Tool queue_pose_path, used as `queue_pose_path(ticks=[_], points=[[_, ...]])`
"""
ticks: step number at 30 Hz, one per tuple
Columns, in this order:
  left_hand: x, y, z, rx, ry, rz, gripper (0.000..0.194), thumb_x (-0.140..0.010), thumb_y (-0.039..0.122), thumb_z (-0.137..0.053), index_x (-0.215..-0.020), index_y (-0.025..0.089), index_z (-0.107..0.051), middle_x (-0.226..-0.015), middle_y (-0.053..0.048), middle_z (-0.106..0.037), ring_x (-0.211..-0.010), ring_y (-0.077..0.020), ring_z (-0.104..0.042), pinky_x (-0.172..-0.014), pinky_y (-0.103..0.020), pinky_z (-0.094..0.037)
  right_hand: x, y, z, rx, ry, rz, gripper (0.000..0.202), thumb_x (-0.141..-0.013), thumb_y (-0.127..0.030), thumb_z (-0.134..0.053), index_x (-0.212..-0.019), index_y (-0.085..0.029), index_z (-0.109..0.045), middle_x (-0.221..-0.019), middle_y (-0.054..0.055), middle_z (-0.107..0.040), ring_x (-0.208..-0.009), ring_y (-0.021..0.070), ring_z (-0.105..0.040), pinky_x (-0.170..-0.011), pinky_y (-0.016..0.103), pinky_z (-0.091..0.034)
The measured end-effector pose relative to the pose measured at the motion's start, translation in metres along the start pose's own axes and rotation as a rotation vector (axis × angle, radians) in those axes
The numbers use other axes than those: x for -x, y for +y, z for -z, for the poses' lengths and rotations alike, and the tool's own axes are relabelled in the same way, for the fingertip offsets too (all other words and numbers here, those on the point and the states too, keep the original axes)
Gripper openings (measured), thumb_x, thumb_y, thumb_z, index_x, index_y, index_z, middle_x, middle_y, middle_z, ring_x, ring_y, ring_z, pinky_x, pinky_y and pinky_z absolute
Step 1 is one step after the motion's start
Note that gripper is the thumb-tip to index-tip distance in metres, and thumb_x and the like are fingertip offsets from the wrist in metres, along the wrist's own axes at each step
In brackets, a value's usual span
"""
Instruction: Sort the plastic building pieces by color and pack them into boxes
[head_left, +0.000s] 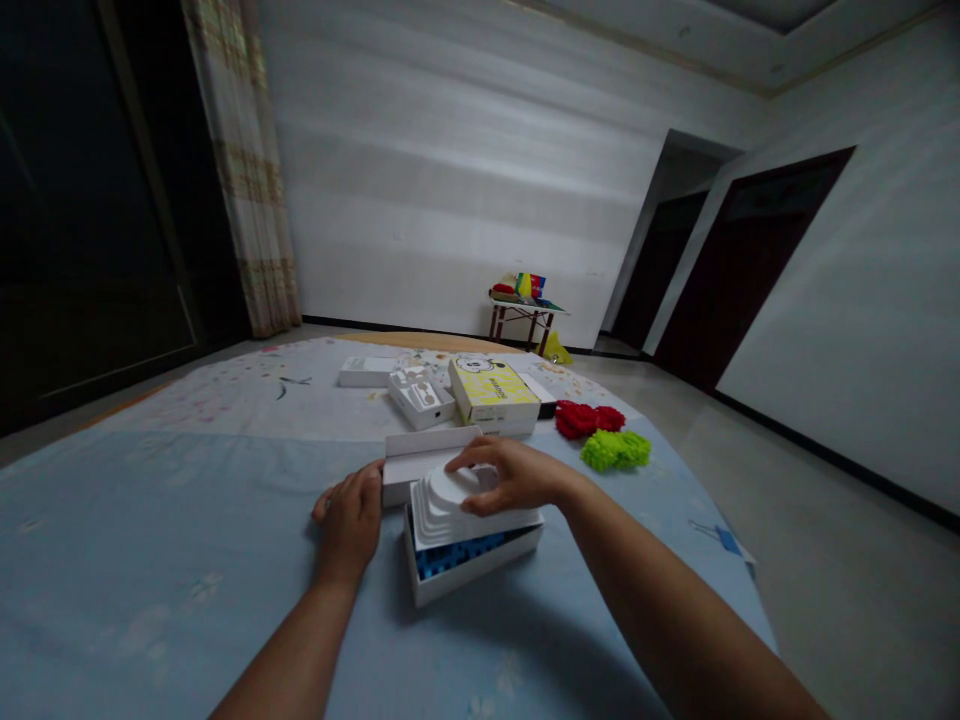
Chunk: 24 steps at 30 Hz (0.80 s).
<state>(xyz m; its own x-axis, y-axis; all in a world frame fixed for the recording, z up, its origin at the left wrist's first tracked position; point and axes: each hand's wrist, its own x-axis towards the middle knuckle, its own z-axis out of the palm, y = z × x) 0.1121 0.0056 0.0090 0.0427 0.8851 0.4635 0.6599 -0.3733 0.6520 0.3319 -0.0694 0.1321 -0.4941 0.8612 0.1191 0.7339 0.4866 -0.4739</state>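
My right hand [514, 475] grips a white stepped plastic insert [442, 515] between thumb and fingers. The insert sits tilted over an open white box [476, 572], its near edge raised. Blue pieces [457, 555] show in the gap beneath it; their kind is hard to make out. Just behind stands an open white box lid [420, 462], hollow side facing me. My left hand [351, 520] rests on the cloth at the lid's left end, fingers loosely bent and apart, nothing visible in them. Whether it touches the lid is unclear.
Farther back lie a yellow-and-white cartoon box [499, 395], a printed white box [421, 397] and a flat white box [365, 371]. Red [587, 418] and green [616, 450] fluffy bundles are at the right. A blue clip [726, 540] lies near the table's right edge.
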Motion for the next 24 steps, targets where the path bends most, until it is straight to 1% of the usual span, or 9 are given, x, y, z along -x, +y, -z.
queue_pose_path(ticks=[4, 10, 18, 21, 24], points=[[0.000, -0.001, -0.001, -0.005, -0.004, -0.015, 0.044, -0.087, 0.035, -0.021, -0.105, 0.021, -0.059, -0.110, -0.005, -0.066, -0.106, -0.0169, -0.055, -0.097, -0.035, -0.030, 0.004, 0.000, -0.006, 0.006, -0.021, 0.004, 0.047, -0.069, -0.036, -0.067, -0.114, -0.025, -0.059, -0.108, 0.005, -0.056, -0.094, 0.0174, -0.055, -0.084, 0.029, -0.043], [0.000, -0.002, -0.002, -0.029, 0.011, -0.037, 0.044, -0.088, 0.033, -0.020, -0.106, 0.021, -0.058, -0.111, -0.004, -0.065, -0.106, -0.0161, -0.055, -0.096, -0.033, -0.031, 0.006, -0.001, -0.015, 0.028, -0.048, 0.038, 0.051, -0.067, -0.034, -0.069, -0.115, -0.023, -0.058, -0.112, 0.007, -0.054, -0.099, 0.0197, -0.054, -0.087, 0.030, -0.042], [0.001, -0.001, -0.002, -0.046, -0.001, -0.024, 0.043, -0.088, 0.033, -0.021, -0.107, 0.021, -0.057, -0.111, -0.005, -0.065, -0.106, -0.0169, -0.054, -0.097, -0.034, -0.028, 0.007, 0.001, -0.022, 0.011, -0.005, 0.063, 0.051, -0.067, -0.032, -0.069, -0.115, -0.021, -0.058, -0.112, 0.008, -0.054, -0.103, 0.0202, -0.051, -0.092, 0.032, -0.039], [0.001, 0.000, -0.001, -0.042, -0.013, -0.013, 0.044, -0.088, 0.034, -0.021, -0.106, 0.020, -0.058, -0.110, -0.006, -0.065, -0.106, -0.0169, -0.054, -0.096, -0.035, -0.028, 0.008, 0.005, -0.027, -0.034, 0.027, 0.073, 0.050, -0.068, -0.032, -0.069, -0.116, -0.021, -0.058, -0.112, 0.008, -0.052, -0.104, 0.0191, -0.050, -0.093, 0.031, -0.039], [0.001, 0.002, 0.000, -0.052, -0.015, -0.014, 0.044, -0.088, 0.035, -0.020, -0.107, 0.021, -0.057, -0.110, -0.005, -0.065, -0.106, -0.0171, -0.055, -0.096, -0.036, -0.028, 0.009, 0.010, -0.033, -0.053, 0.052, 0.073, 0.050, -0.069, -0.033, -0.069, -0.116, -0.022, -0.057, -0.114, 0.008, -0.051, -0.106, 0.0191, -0.049, -0.095, 0.032, -0.037]])
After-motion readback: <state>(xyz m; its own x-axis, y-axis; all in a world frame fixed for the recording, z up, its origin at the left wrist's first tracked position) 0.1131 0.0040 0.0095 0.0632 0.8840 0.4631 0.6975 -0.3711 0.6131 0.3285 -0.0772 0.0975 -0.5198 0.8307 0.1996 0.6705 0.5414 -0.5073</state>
